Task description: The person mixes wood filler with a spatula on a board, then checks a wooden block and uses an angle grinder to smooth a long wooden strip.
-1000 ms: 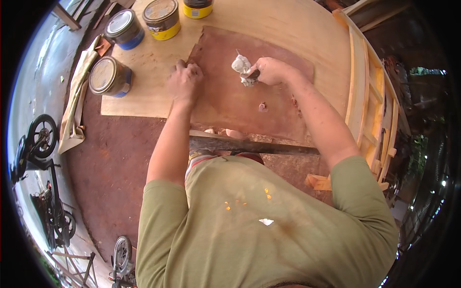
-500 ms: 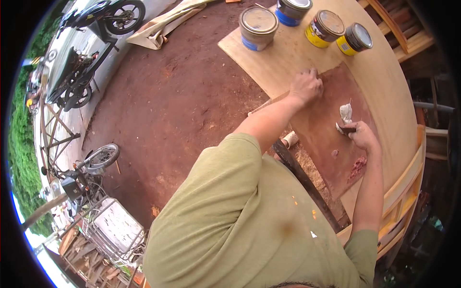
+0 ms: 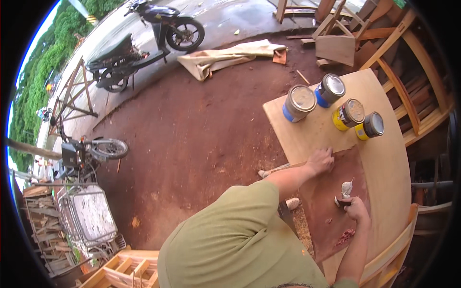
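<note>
Cans (image 3: 348,115) beyond left hand (image 3: 321,162), grip unclear; right hand (image 3: 354,209) around dark tool (image 3: 343,203) beside white lump (image 3: 346,189).

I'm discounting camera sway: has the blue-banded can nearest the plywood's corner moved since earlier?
No, the blue-banded can shows no shift against the corner of the plywood.

My T-shirt (image 3: 225,240): plain olive green, short-sleeved, creases bunched toward the left armpit. Left sleeve (image 3: 257,193) loose, ends partway down the arm; right sleeve (image 3: 346,283) barely in view. Small orange spot (image 3: 304,251) on the cloth. Fingers (image 3: 329,152) bare.
</note>
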Motion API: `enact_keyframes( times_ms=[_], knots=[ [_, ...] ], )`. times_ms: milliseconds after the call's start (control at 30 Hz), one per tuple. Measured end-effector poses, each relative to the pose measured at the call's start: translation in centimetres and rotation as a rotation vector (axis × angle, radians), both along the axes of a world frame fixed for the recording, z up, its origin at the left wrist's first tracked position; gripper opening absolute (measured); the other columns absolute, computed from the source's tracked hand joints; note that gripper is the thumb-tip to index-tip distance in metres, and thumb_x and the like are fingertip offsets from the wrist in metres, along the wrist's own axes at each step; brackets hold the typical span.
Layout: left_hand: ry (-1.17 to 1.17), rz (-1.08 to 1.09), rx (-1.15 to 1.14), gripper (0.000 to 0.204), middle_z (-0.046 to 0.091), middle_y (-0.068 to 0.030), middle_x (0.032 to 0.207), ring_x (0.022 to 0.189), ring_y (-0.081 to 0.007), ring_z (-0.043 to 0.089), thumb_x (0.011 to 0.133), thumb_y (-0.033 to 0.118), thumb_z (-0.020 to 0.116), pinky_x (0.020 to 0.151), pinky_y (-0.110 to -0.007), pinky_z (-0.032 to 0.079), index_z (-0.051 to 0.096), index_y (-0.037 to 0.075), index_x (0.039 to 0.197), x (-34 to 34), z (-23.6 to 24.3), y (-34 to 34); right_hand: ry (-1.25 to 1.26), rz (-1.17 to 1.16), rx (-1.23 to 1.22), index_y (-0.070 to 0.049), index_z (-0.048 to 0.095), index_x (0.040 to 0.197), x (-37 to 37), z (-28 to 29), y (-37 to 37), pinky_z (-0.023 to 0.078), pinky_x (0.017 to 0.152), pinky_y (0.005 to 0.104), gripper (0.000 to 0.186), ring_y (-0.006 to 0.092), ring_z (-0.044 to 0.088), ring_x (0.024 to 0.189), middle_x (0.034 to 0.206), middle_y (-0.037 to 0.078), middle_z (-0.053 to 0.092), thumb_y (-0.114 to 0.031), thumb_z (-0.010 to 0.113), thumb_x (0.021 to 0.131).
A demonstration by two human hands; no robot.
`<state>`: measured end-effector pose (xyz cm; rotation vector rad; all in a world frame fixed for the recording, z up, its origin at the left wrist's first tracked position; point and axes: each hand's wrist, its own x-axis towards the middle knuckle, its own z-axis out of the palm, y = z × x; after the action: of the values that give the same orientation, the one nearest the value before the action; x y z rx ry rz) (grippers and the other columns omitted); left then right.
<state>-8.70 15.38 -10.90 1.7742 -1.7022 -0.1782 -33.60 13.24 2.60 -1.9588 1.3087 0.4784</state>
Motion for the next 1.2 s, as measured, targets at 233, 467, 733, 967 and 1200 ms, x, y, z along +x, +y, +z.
enact_keyframes(
  times_ms=[233,467,733,967,1200],
  knots=[
    [-0.023,-0.069,0.079,0.023,0.062,-0.0162,0.100,0.091,-0.0321,0.063,0.087,0.022,0.055,0.074,-0.046,0.054,0.070,0.009,0.075,0.2,1.1,-0.1,0.025,-0.004,-0.032,-0.011,0.075,0.111,0.1,0.4,0.3,0.052,0.081,0.0354,0.038,0.0239,0.068,0.082,0.087,0.019,0.070,0.000,0.065,0.076],
    [0.008,-0.034,0.039,0.026,0.062,-0.0167,0.100,0.091,-0.0353,0.063,0.088,0.024,0.055,0.075,-0.049,0.054,0.068,0.007,0.073,0.7,0.3,-0.1,0.073,0.080,-0.028,-0.017,0.077,0.111,1.1,1.5,0.3,0.053,0.088,0.0385,0.040,0.0320,0.070,0.096,0.105,0.020,0.071,-0.001,0.062,0.077],
    [-0.124,0.020,0.112,0.019,0.066,-0.0179,0.097,0.087,-0.0362,0.066,0.088,0.020,0.056,0.068,-0.048,0.055,0.070,0.008,0.083,0.2,-0.5,-1.3,-0.519,-0.436,-0.010,-0.001,0.070,0.116,-4.1,1.4,3.4,0.052,0.082,0.0309,0.036,0.0156,0.066,0.091,0.104,0.008,0.073,0.003,0.053,0.084],
    [-0.052,-0.045,0.086,0.034,0.064,-0.0186,0.103,0.095,-0.0395,0.063,0.093,0.025,0.049,0.081,-0.050,0.053,0.071,0.003,0.080,0.1,1.0,-0.5,-0.252,-0.507,-0.309,-0.003,0.072,0.108,-5.8,0.0,10.5,0.050,0.088,0.0364,0.031,0.0270,0.067,0.096,0.099,0.016,0.071,-0.005,0.058,0.080],
    [-0.130,-0.009,0.046,0.035,0.067,-0.0154,0.101,0.093,-0.0381,0.065,0.093,0.027,0.051,0.079,-0.049,0.054,0.072,0.004,0.077,0.0,1.1,-0.1,-0.170,-0.378,-0.810,0.003,0.068,0.115,-3.0,-4.2,19.3,0.047,0.098,0.0437,0.039,0.0389,0.059,0.105,0.112,0.019,0.065,0.007,0.052,0.080]
  ],
)
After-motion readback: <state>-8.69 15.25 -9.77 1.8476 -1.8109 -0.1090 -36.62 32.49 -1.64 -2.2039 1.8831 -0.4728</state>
